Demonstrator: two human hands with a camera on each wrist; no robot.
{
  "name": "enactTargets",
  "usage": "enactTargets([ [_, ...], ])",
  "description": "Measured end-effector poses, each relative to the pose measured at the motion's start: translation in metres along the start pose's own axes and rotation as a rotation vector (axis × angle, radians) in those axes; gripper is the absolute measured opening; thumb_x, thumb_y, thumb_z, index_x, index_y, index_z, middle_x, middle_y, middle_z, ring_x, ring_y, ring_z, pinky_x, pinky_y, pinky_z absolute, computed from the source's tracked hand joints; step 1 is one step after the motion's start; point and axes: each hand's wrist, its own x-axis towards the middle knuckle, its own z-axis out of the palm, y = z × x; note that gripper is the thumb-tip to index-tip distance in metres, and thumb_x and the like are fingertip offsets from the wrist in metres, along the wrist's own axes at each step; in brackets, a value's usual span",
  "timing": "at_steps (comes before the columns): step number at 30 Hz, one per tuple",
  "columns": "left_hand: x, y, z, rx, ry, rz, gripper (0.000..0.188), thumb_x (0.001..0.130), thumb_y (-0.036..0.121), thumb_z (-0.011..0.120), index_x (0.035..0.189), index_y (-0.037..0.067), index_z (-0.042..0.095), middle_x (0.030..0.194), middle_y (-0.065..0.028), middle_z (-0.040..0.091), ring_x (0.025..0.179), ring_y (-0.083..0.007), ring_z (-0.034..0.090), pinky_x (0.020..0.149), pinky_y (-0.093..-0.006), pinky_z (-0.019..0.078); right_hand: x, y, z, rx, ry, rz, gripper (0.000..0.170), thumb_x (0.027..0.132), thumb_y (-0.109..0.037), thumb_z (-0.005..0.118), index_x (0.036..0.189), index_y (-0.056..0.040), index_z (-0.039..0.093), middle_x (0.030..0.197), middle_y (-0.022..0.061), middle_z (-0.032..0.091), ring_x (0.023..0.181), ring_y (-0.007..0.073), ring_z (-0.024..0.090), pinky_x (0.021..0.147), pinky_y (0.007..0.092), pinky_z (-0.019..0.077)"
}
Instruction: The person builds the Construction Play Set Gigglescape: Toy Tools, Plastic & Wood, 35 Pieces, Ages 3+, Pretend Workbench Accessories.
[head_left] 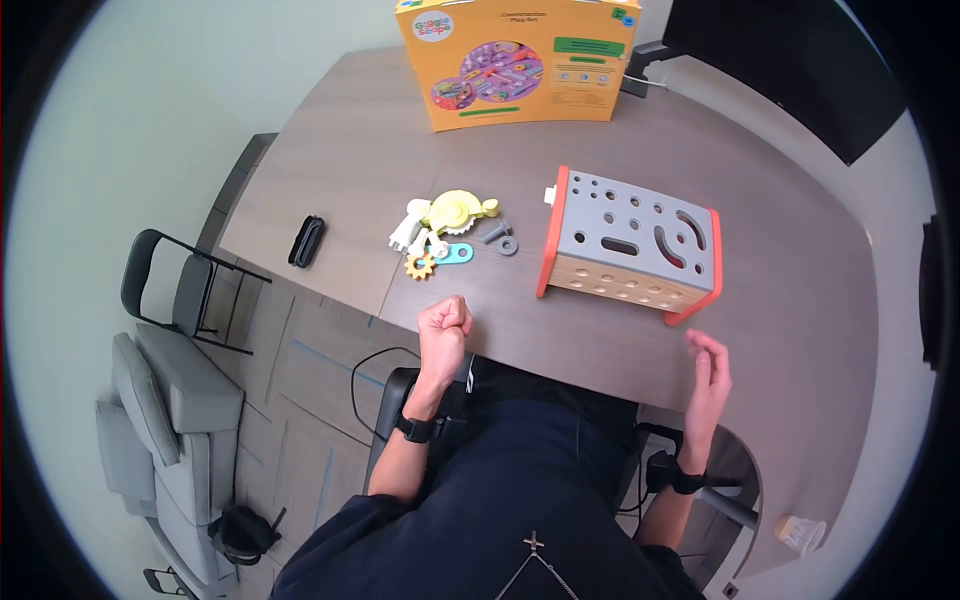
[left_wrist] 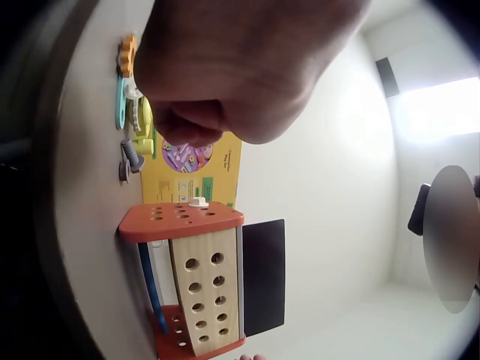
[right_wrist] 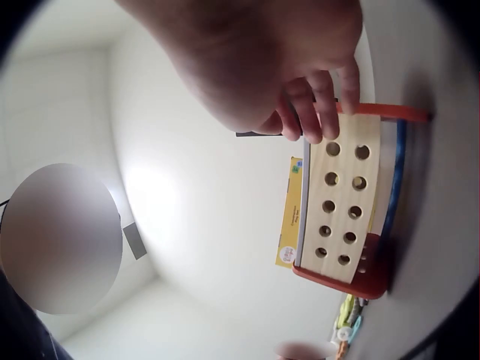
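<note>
Clock directions refer to the head view, with 12 o'clock away from the person. The toy box (head_left: 646,250) stands upright on the worktop (head_left: 780,270); it has a perforated grey top, pale wooden sides with round holes, and red end panels. A white peg (head_left: 550,195) projects from its left end, and the left wrist view shows a blue bar (left_wrist: 152,289) low between the ends. The left hand (head_left: 443,338), at the near edge, lies at 8 o'clock from the toy box and apart from it; its grip is narrow, the fingers curled into a fist. The right hand (head_left: 709,378), at 5 o'clock from the toy box, is near its closest corner; its grip is fairly wide, the fingers loosely extended. Nearest the left hand, toward 12 o'clock, is an orange gear (head_left: 419,273), grouped with a teal strip (head_left: 450,255), white parts (head_left: 405,233) and a yellow part (head_left: 453,212). At 1 o'clock from that hand lie a grey bolt (head_left: 497,231) and nut (head_left: 508,251); at 10 o'clock, a black bundle (head_left: 307,242). A yellow carton (head_left: 525,70) stands at 11 o'clock from the toy box, a dark screen (head_left: 790,70) between 1 and 2.
</note>
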Motion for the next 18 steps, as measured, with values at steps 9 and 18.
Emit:
enactTargets([
  [9,-0.008,-0.027,-0.012,0.033,0.038,0.029,0.032,0.067,-0.019,0.034,0.066,0.012,0.024,0.061,0.0049,0.029,0.055,-0.0075,0.026,0.049,-0.0279,0.0196,-0.004,0.001,0.026,-0.019,-0.205,0.019,0.022,0.114,-0.009,0.051,0.118,0.0021,0.070,0.107,0.0099,0.077,0.105,0.0157,0.069,0.099,0.0312,0.0512],
  [18,0.055,-0.005,-0.047,1.079,0.230,0.245,0.038,0.095,0.002,0.067,0.132,0.002,0.059,0.130,-0.0221,0.055,0.121,-0.0393,0.055,0.101,-0.0496,0.0484,-0.007,-0.006,0.054,-0.053,-0.332,0.079,0.021,0.112,-0.007,0.053,0.118,0.0019,0.071,0.104,0.0102,0.079,0.101,0.0166,0.071,0.096,0.0314,0.0532],
])
